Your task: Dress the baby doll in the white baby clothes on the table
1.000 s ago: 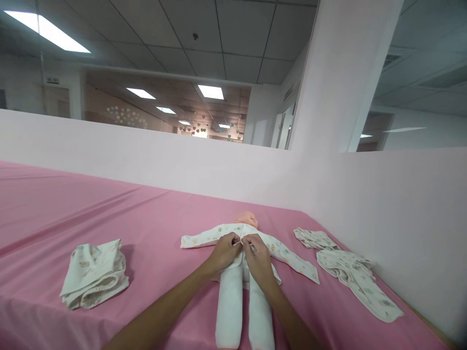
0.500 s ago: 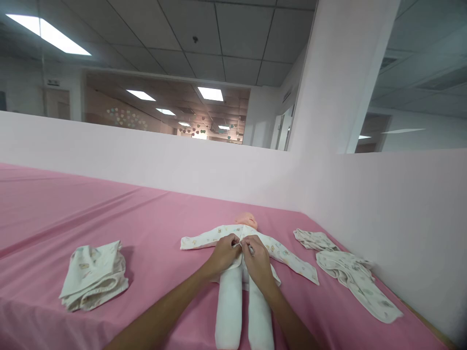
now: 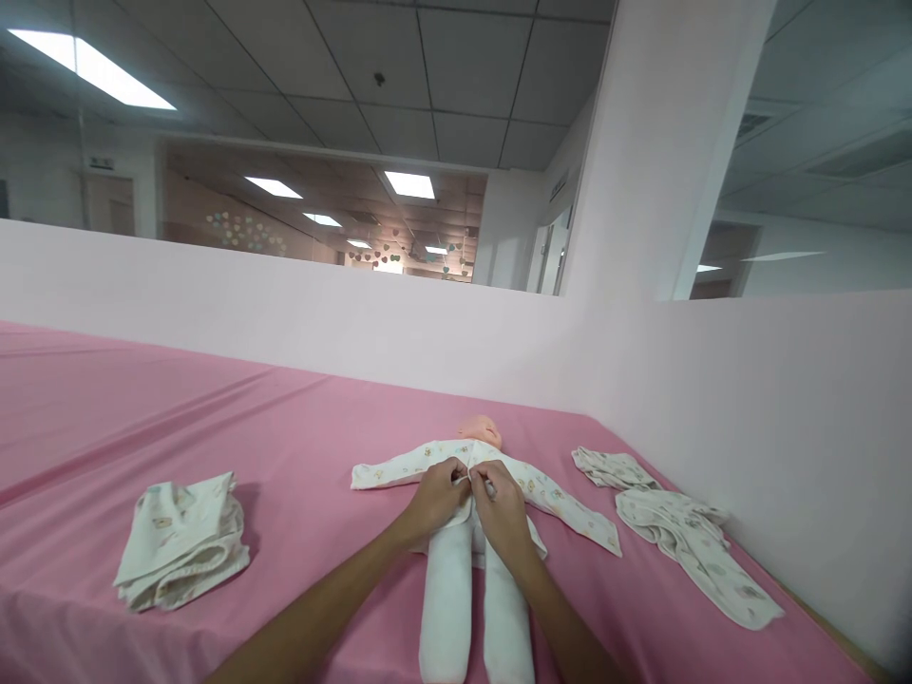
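Note:
A doll (image 3: pixel 485 429) lies on its back with its head towards the wall and its two white-covered legs (image 3: pixel 446 608) towards me. It wears a white patterned top (image 3: pixel 566 500) with both sleeves spread out. Over the doll's chest, my left hand (image 3: pixel 440 492) pinches the front edge of the top. My right hand (image 3: pixel 499 496) is right beside it, fingers closed on the same front edge. The fingertips of both hands nearly meet, and the small detail between them is hidden.
A folded patterned cloth (image 3: pixel 181 541) lies at the left on the pink sheet (image 3: pixel 299 427). More patterned baby clothes (image 3: pixel 684 522) lie at the right near the wall (image 3: pixel 798 399). A low wall with windows runs behind the sheet.

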